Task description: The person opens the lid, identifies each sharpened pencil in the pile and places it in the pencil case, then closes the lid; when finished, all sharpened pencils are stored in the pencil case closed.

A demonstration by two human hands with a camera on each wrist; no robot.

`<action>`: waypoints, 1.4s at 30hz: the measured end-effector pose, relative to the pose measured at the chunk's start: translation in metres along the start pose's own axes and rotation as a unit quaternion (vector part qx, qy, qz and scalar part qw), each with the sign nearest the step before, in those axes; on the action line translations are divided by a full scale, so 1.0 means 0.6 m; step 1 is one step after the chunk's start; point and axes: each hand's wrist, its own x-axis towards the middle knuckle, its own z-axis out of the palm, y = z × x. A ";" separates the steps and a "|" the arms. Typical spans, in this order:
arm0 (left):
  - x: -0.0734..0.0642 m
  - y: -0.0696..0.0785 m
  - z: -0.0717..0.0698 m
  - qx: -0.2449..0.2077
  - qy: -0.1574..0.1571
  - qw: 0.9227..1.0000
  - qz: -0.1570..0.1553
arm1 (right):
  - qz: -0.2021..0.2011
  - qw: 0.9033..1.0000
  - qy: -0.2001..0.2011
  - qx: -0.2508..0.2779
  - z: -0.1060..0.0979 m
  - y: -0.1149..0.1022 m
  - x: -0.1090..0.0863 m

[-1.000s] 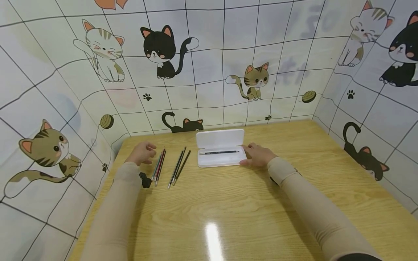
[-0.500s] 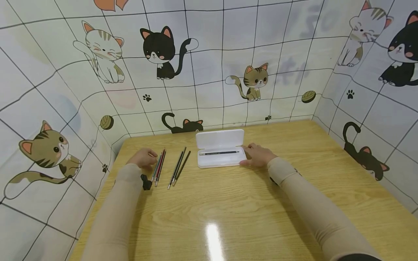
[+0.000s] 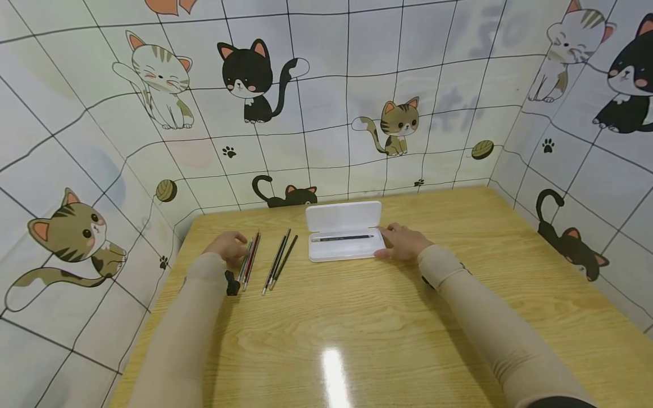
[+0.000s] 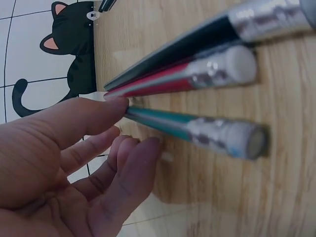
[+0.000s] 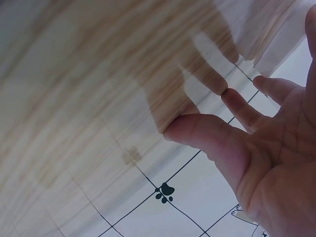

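Note:
My left hand [image 3: 227,246] is over the left-hand group of pencils, fingers loosely bent and spread. In the left wrist view one fingertip meets the far part of a teal pencil [image 4: 165,122], while another finger sits lower, apart from it. Beside the teal one lie a red pencil [image 4: 173,81] and a black pencil [image 4: 192,47], their white erasers toward me. My right hand [image 3: 403,242] rests at the right end of a white pencil case [image 3: 339,255], thumb at its front corner. Fingertips of that hand [image 5: 276,143] touch the tabletop. A dark pencil [image 3: 343,238] lies inside the case, whose lid stands up.
Several dark pencils [image 3: 279,262] lie between the left-hand group and the case. A small black block [image 3: 232,283] shows by my left wrist. Cat-patterned walls [image 3: 326,113] close off the back and sides of the wooden table [image 3: 326,317].
My left hand has shifted right and slightly down onto the left-hand pencils, and its fingertips now overlap them. My right hand and the pencil case have stayed in place.

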 end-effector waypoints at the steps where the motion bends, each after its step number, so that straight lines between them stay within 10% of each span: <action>1: -0.002 0.002 0.001 0.000 0.002 1.000 -0.003 | 0.002 1.000 -0.001 0.001 0.000 0.000 0.000; 32: 0.002 -0.014 -0.014 0.024 -0.018 0.999 0.025 | 0.005 1.000 -0.005 -0.002 -0.003 -0.002 -0.003; 42: -0.031 -0.002 -0.023 -0.046 -0.030 0.998 0.035 | 0.006 1.000 -0.003 0.001 -0.005 -0.004 -0.006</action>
